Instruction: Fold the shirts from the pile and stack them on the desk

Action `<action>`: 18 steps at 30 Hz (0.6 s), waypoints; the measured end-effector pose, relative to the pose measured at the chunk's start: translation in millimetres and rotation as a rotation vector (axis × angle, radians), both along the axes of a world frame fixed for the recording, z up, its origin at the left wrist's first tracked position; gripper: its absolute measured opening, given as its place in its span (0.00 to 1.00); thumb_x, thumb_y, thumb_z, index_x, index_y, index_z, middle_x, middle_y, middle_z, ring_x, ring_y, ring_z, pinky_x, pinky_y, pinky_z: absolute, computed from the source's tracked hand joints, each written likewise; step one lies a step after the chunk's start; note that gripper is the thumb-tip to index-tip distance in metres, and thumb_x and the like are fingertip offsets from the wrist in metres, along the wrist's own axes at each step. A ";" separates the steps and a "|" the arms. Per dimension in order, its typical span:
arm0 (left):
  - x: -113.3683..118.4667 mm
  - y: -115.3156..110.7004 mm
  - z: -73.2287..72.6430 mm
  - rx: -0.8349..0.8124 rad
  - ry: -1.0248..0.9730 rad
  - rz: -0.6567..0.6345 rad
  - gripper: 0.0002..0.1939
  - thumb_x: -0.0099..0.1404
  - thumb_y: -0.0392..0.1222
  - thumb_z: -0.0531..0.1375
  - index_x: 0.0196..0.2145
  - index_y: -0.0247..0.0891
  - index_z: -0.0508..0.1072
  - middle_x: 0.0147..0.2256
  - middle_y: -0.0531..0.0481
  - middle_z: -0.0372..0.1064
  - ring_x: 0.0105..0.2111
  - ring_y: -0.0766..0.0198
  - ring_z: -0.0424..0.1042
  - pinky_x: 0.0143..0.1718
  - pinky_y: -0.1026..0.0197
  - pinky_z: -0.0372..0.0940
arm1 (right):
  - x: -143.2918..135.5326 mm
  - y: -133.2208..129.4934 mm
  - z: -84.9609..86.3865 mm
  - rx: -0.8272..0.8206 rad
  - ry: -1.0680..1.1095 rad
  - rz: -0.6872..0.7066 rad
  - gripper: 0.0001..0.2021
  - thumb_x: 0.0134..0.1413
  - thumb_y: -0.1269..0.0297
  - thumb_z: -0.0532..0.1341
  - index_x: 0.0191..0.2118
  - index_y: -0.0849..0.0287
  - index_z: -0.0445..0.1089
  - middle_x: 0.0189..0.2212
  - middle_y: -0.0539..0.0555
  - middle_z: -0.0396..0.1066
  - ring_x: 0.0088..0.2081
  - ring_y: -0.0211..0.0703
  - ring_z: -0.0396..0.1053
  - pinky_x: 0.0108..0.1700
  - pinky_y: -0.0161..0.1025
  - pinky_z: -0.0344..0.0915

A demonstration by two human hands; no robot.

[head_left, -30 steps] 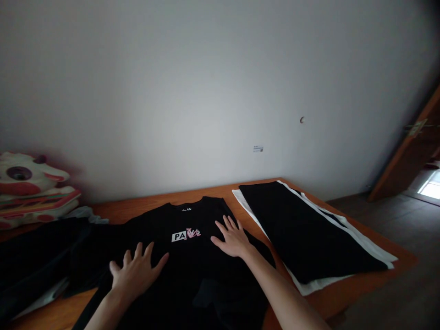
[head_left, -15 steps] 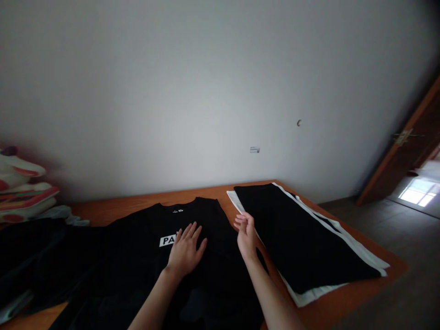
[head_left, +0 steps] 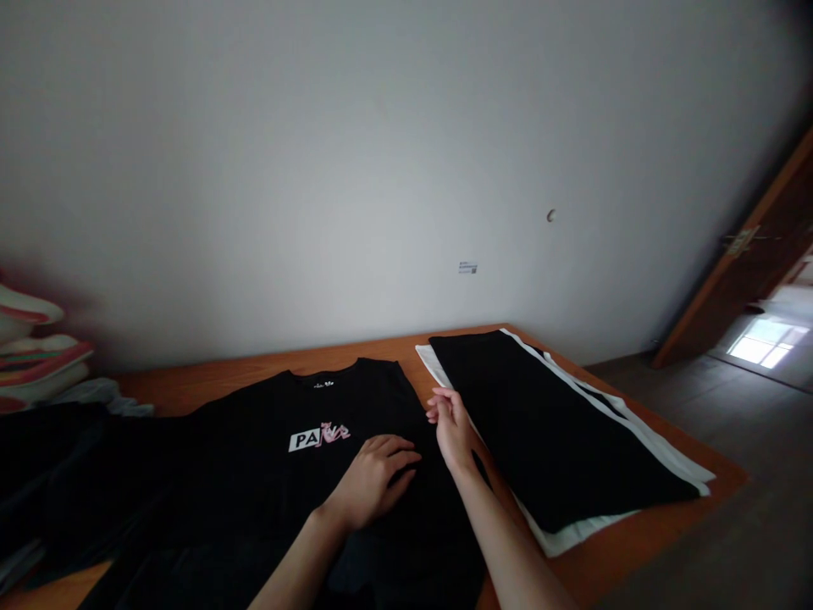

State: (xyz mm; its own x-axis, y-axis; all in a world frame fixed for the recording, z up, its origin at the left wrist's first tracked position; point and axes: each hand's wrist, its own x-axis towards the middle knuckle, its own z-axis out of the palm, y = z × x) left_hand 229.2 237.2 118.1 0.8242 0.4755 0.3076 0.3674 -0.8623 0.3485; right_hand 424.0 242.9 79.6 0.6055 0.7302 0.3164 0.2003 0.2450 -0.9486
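Observation:
A black T-shirt (head_left: pixel 254 457) lies spread front side up, its neckline toward the wall and a white box print with pink figure on its chest. My left hand (head_left: pixel 381 474) rests palm down on the shirt, right of the print, with fingers stretched and a little bent. By the shirt's right edge is my right hand (head_left: pixel 453 428), turned on its side, fingers loosely curled with nothing visible in them. To its right, folded black garments with white edges (head_left: pixel 539 424) lie in a flat stack.
The orange-brown wooden table (head_left: pixel 222 364) stands against a pale wall (head_left: pixel 356 169). Dark clothes (head_left: pixel 57 474) are heaped at the left, near a white-and-red plush-looking thing (head_left: pixel 44 364). A wooden door (head_left: pixel 730 271) stands beyond the table at the right.
My left hand has slid right and toward me across the shirt, uncovering the whole chest print. My right hand stays at the shirt's right edge. The view has shifted slightly.

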 end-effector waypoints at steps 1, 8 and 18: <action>-0.4 0.9 -1.2 -0.015 -0.022 -0.021 0.15 0.70 0.39 0.58 0.52 0.48 0.76 0.53 0.51 0.76 0.56 0.59 0.72 0.60 0.51 0.65 | -1.1 -1.1 2.3 -0.010 -0.010 0.007 0.17 0.63 0.50 0.51 0.46 0.56 0.68 0.35 0.57 0.76 0.29 0.44 0.73 0.33 0.42 0.73; -8.4 14.1 -5.4 -0.064 -0.135 0.283 0.19 0.74 0.45 0.49 0.52 0.42 0.75 0.56 0.46 0.74 0.58 0.58 0.70 0.63 0.51 0.62 | -10.7 -16.3 16.1 -0.004 -0.391 0.006 0.13 0.61 0.62 0.51 0.43 0.57 0.71 0.40 0.60 0.77 0.43 0.50 0.75 0.45 0.45 0.72; -16.3 17.5 -19.7 0.136 0.193 0.660 0.39 0.69 0.62 0.50 0.64 0.27 0.64 0.67 0.32 0.55 0.68 0.42 0.53 0.69 0.36 0.47 | -54.2 5.0 55.3 -0.207 -1.002 0.196 0.22 0.60 0.75 0.51 0.56 0.56 0.71 0.56 0.58 0.70 0.59 0.49 0.65 0.64 0.45 0.59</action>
State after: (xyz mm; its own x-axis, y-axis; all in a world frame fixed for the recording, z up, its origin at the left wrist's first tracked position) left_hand 212.9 254.8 98.4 0.4224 0.8631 0.2768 0.8737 -0.4690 0.1289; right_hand 369.8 247.9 134.9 -0.0007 0.8848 0.4660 0.8934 0.2099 -0.3972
